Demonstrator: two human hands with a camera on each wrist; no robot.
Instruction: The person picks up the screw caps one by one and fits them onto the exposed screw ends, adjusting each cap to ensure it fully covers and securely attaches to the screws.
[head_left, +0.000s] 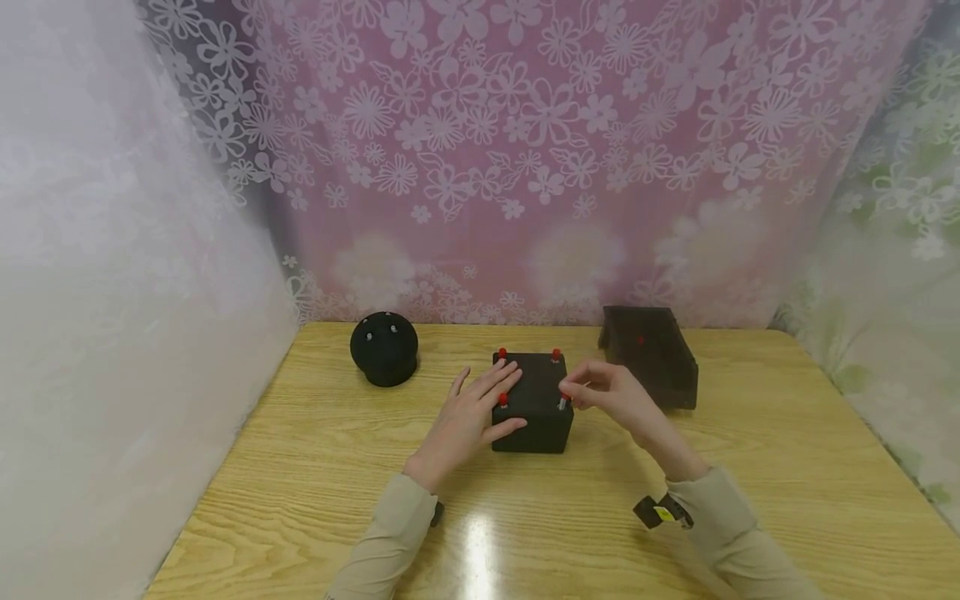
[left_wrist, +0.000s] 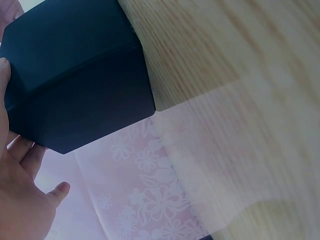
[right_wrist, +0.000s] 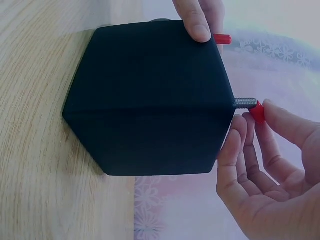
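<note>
A black box (head_left: 534, 433) stands on the table, with metal bolts at the corners of its top. Red caps sit on the far left bolt, the far right bolt (head_left: 556, 356) and the near left bolt. At the near right corner, my right hand (head_left: 618, 404) pinches a red cap (right_wrist: 258, 113) between thumb and fingers. That cap is tilted at the tip of the bare threaded bolt (right_wrist: 245, 103). My left hand (head_left: 463, 417) rests on the box's left side, fingers stretched over the top around the near left cap, thumb along the front.
Back left stands a black domed piece (head_left: 384, 346) on a narrower base, with several metal studs on top. A dark open tray (head_left: 678, 392) lies at the back right, a small red piece (head_left: 641, 340) inside. Behind the wooden table (head_left: 300, 500) hangs a flowered curtain (head_left: 480, 167).
</note>
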